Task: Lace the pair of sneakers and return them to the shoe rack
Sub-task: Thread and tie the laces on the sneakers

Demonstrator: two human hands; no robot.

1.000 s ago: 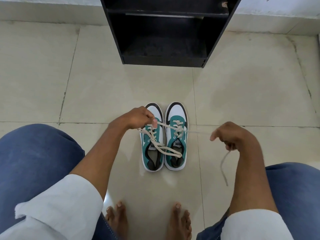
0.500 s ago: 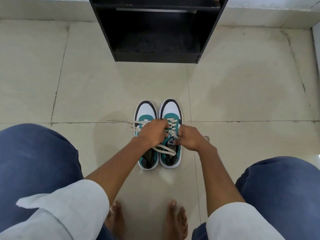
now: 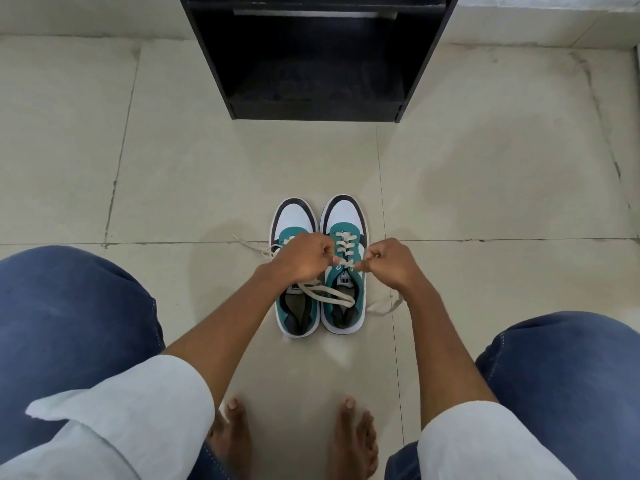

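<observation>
Two teal, white and black sneakers stand side by side on the tiled floor, toes pointing away from me: the left sneaker (image 3: 294, 216) and the right sneaker (image 3: 346, 213). My left hand (image 3: 303, 258) and my right hand (image 3: 391, 263) meet over the right sneaker's tongue, each pinching the cream shoelace (image 3: 346, 264) between them. A loose lace loop (image 3: 329, 294) drapes across both shoe openings. One lace end (image 3: 247, 242) trails left on the floor, another (image 3: 382, 308) trails right.
The black shoe rack (image 3: 315, 57) stands open-fronted against the wall straight ahead, its lowest shelf bare. My denim-clad knees flank the shoes and my bare feet (image 3: 294, 441) rest on the floor below them.
My right hand came in from the far right, where it held the lace stretched out, and now pinches the lace at the right sneaker together with my left hand.
</observation>
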